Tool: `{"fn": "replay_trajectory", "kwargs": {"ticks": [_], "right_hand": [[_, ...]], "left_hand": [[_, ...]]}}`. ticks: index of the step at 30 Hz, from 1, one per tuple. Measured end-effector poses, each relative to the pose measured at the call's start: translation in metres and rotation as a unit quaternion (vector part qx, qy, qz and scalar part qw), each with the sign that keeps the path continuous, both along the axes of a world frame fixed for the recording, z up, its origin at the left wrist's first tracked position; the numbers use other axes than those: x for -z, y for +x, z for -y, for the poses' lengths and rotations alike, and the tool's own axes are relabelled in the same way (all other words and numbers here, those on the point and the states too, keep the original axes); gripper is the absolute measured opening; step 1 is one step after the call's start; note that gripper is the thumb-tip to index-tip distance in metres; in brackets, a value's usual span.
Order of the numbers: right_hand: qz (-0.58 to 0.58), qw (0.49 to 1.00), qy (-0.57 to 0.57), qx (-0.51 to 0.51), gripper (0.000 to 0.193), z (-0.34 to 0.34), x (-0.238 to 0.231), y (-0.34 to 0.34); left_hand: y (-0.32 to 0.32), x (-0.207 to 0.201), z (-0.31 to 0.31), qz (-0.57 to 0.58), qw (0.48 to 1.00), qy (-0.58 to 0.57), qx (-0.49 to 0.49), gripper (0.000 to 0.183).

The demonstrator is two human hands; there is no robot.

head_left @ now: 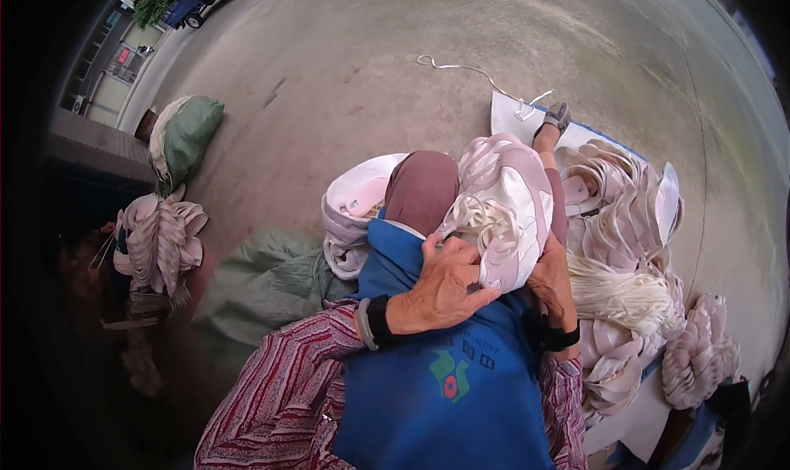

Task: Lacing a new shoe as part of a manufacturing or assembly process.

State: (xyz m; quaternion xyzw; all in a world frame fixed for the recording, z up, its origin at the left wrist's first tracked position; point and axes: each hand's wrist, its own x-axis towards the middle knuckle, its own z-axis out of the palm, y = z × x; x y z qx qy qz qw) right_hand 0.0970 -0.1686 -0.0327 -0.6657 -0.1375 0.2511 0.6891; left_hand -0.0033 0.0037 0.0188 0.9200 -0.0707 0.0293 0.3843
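One pale shoe upper (527,192) at mid-frame is held between the left hand (445,287) and right hand (553,281), and I judge its lace (480,216) only partly worked, loops hanging loose, the stacked uppers (619,233) at frame right unclear as done or waiting.

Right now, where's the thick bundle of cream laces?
In the head view, the bundle of cream laces lies just right of your right hand, with stacked shoe uppers above and below it.
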Motion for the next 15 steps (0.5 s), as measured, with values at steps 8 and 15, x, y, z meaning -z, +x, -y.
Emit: {"fn": "replay_trajectory", "kwargs": {"ticks": [8, 15], "right_hand": [[0.100, 0.970, -0.195, 0.103, 0.019, 0.005, 0.010, -0.012], [0.245, 0.944, -0.209, 0.074, 0.022, 0.000, 0.015, -0.016]], "left_hand": [[0.018, -0.021, -0.036, -0.021, 0.972, -0.227, -0.060, 0.027], [0.036, 0.005, -0.166, -0.070, 0.688, -0.713, -0.117, 0.046]]}}
